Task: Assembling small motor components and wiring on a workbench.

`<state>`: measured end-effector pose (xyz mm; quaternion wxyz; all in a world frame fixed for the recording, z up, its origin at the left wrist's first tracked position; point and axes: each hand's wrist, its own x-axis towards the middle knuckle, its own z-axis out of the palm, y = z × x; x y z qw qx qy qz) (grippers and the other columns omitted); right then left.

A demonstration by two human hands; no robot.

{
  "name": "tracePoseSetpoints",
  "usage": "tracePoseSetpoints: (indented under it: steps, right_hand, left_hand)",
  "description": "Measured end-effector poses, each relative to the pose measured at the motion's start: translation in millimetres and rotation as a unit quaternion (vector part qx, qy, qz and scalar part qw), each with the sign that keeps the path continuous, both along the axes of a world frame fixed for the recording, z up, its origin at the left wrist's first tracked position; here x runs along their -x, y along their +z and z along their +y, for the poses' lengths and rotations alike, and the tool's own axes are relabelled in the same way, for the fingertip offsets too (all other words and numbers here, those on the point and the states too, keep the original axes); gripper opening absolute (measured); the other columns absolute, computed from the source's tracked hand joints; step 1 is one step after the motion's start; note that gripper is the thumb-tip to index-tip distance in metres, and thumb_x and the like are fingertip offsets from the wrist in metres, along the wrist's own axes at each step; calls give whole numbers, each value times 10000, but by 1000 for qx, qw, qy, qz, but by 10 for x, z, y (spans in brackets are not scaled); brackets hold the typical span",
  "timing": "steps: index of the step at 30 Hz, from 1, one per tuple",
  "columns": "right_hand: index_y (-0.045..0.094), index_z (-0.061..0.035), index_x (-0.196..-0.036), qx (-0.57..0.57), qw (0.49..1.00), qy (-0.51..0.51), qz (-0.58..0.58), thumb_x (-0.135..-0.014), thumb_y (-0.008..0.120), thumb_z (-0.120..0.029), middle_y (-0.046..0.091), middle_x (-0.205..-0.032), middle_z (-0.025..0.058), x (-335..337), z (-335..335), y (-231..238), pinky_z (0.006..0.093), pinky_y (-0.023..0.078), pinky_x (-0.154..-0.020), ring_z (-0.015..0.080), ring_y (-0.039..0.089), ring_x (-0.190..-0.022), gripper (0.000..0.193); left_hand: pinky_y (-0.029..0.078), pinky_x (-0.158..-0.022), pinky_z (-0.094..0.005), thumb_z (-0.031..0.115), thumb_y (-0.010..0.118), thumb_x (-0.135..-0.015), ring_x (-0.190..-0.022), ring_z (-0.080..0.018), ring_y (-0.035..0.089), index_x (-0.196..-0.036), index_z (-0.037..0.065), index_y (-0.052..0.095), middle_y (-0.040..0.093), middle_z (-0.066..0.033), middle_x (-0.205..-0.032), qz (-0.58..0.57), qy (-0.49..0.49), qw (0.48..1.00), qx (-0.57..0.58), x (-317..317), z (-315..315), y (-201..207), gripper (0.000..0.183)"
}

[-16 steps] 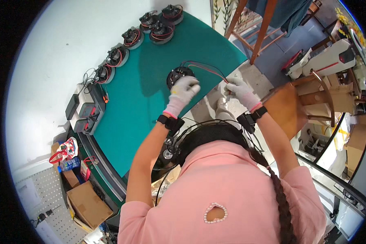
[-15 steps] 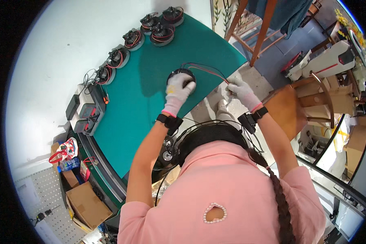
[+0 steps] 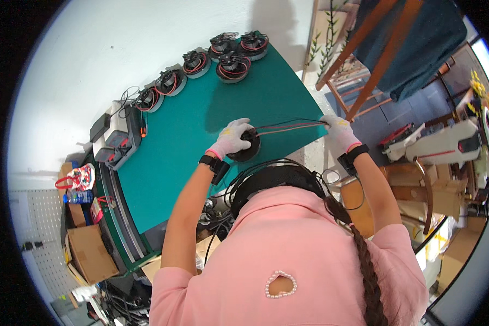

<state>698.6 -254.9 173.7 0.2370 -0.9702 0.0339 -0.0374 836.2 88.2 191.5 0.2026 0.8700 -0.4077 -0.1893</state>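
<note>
My left hand (image 3: 231, 139), in a white glove with a pink cuff, is closed on the edge of a round black unit with wires (image 3: 246, 150), at the near edge of the green tabletop (image 3: 174, 157). Long red and black wires (image 3: 288, 129) run from its top to the right. Their far ends are pinched in my gloved right hand (image 3: 338, 132), and they stretch nearly straight between the two hands. My fingers partly hide the unit.
Several similar round units (image 3: 195, 63) with coiled red wires line the table's far-left edge by the white wall. A grey and black device (image 3: 117, 136) stands at the left corner, beside an orange-handled tool (image 3: 143, 132). Wooden stool legs (image 3: 358, 76) rise at the far right; a cardboard box (image 3: 91, 254) sits lower left.
My right hand has moved outward and the wires, bent before, are now drawn straighter. My left hand has turned on the unit, now gripping its left side. The view has shifted.
</note>
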Motion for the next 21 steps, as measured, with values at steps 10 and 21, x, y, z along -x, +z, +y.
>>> tracePoseSetpoints:
  steps: [10,21]
  right_hand:
    - [518,-101,-918,46,998,39,-37,-819,507,-130,578,-906,119,-1015,-306,-96,427,447,-743,319,554,-890,103]
    - [512,-122,-947,-66,997,28,-37,-831,505,-133,586,-894,120,-1091,-319,-284,419,446,-719,324,566,-867,117]
  left_hand:
    - [372,-939,-342,370,442,-874,-1107,-282,483,-1057,46,581,534,-140,-1158,125,119,985,18,-9,-149,158,398]
    - [429,-818,-331,271,567,-794,-893,-201,577,-1065,-3,591,636,-90,-952,303,86,945,-89,-391,-728,249,386]
